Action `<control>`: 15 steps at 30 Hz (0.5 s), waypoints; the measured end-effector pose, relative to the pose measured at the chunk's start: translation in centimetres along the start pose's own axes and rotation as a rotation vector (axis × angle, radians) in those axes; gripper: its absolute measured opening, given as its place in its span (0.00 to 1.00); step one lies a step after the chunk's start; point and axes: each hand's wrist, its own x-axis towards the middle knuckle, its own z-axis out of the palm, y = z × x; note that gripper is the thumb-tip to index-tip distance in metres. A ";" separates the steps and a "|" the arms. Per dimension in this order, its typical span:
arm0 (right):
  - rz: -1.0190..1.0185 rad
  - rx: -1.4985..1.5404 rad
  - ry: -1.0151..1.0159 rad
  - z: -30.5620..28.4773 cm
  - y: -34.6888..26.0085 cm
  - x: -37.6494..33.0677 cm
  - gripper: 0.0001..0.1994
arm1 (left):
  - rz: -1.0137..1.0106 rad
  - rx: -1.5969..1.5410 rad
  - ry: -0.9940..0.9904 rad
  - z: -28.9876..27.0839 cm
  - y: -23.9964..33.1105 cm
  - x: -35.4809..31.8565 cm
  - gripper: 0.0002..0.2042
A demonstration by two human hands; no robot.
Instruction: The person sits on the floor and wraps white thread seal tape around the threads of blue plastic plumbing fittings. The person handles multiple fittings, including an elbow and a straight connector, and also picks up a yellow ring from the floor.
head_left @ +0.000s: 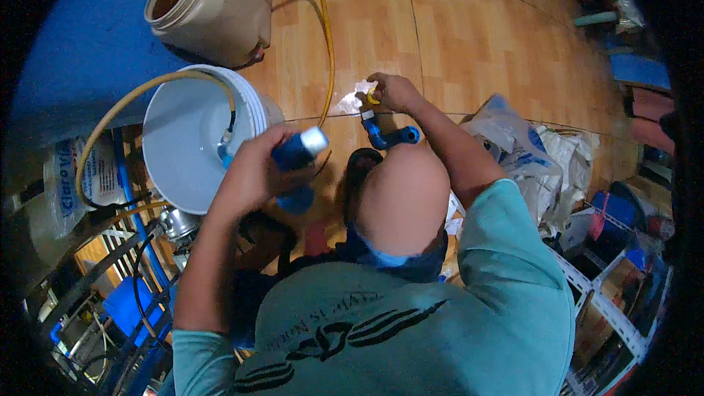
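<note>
My left hand (253, 176), slightly blurred, is closed around a blue pipe fitting (287, 152) with a whitish end, beside the white bucket's rim. Farther off on the right, my right hand (396, 93) pinches a small curved yellow piece (373, 96) above the floor. Just below those fingers is a second blue pipe fitting (376, 134), bent, with a white band at its upper end; its open round end lies by my knee. A crumpled shiny clear scrap (348, 103) lies on the floor beside the yellow piece.
A white bucket (165, 114) stands at the left, a tan hose (110, 114) curving into it. Behind it is a beige jug (213, 18). A yellow hose (326, 37) crosses the wood-look floor (484, 37). Plastic bags (513, 139) and a white metal rack (598, 286) flank my right.
</note>
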 end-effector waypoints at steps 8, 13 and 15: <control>-0.153 -0.394 0.245 10.3 5.0 3.4 0.09 | -0.124 -0.096 -0.111 -0.3 -0.9 0.1 0.29; 0.125 -0.290 0.062 9.6 5.6 4.1 0.09 | -0.120 -0.179 -0.079 -1.2 -0.2 1.1 0.31; 0.257 0.494 0.028 8.9 5.1 4.1 0.09 | -0.129 -0.236 -0.058 -1.2 0.0 1.3 0.31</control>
